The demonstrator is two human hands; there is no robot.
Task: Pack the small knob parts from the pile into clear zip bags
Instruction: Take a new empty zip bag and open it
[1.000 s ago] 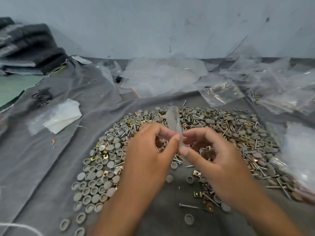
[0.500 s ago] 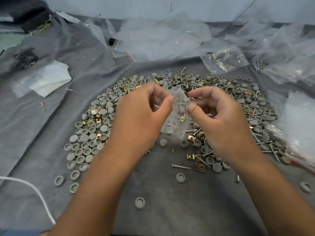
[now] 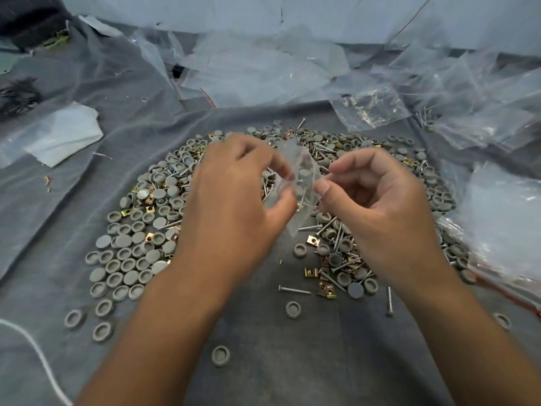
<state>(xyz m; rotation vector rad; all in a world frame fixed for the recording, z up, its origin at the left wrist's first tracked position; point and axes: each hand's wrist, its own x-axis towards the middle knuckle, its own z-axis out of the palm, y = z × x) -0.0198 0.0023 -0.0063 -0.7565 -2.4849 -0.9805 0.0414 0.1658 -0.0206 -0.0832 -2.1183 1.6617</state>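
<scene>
Both hands, left hand (image 3: pixel 234 194) and right hand (image 3: pixel 377 200), are pinching the zip bag (image 3: pixel 301 183); press the seal evenly, keeping the mouth up.

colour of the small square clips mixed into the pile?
Brass-gold square clips, clearest in the head view.

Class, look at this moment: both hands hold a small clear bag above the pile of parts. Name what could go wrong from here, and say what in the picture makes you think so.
1. The small clear bag is only pinched at its edges by the left hand and right hand; it might slip, spilling its parts back into the pile.
2. Screws lie mixed among the grey knobs, so a sharp tip could possibly pierce the thin plastic.
</scene>
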